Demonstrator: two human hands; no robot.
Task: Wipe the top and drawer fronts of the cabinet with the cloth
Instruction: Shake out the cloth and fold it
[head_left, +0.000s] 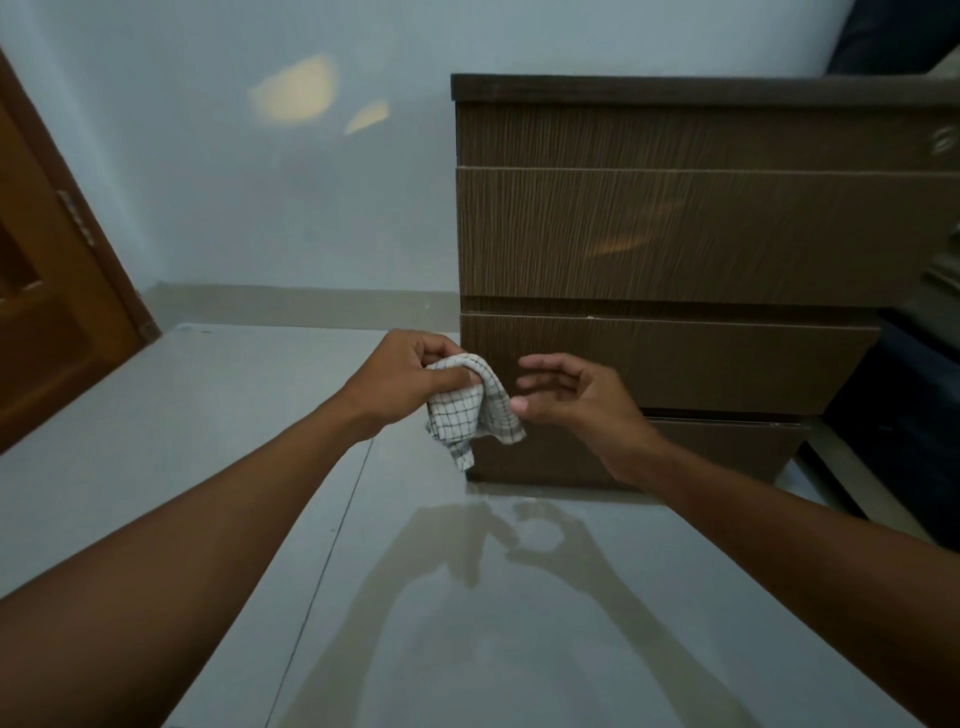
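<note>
At centre frame, our left hand (410, 376) pinched the white black-checked cloth (470, 410); our right hand (571, 400), fingers loosely spread, touched its edge before the dark brown wooden cabinet (675, 234).

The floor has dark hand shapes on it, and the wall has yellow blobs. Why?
Head view: the glossy grey floor carries shadows of both hands and the checked white cloth; warm light patches glow on the pale wall; the brown wooden cabinet bends outward from wide-angle distortion and blurs at its right edge.
</note>
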